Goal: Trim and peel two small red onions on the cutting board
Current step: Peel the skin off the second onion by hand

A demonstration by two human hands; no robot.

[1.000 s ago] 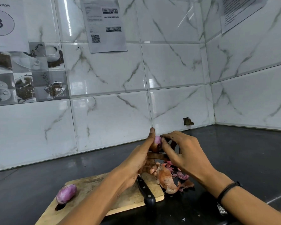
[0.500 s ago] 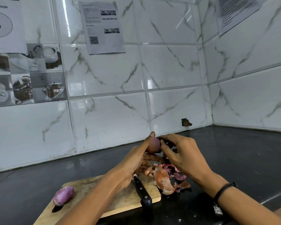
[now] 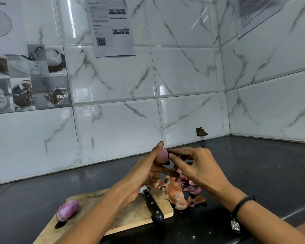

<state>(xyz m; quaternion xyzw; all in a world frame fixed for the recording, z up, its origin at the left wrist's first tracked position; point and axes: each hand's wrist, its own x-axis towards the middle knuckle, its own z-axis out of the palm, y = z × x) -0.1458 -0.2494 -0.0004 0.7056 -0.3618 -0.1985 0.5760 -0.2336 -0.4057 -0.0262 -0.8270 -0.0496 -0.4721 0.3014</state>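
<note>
Dark counter (image 3: 253,173), cutting board (image 3: 130,215) near edge, both hands hold onion (image 3: 162,156)

Glossy marble-look wall tiles (image 3: 183,76) carry matt paper notices (image 3: 111,27). The countertop (image 3: 253,173) is polished black stone, the cutting board (image 3: 130,212) scuffed bare wood, onion skins (image 3: 176,194) papery.

Glossy white marble-look tiles (image 3: 187,73) with grey veining fill most of the frame, meeting in a corner at right. Printed sheets are taped up: a QR-code sheet (image 3: 111,27) top centre, a "3" sign (image 3: 0,23) upper left. Coffee-themed tiles (image 3: 26,78) at left. Shiny black table (image 3: 253,164) below.
</note>
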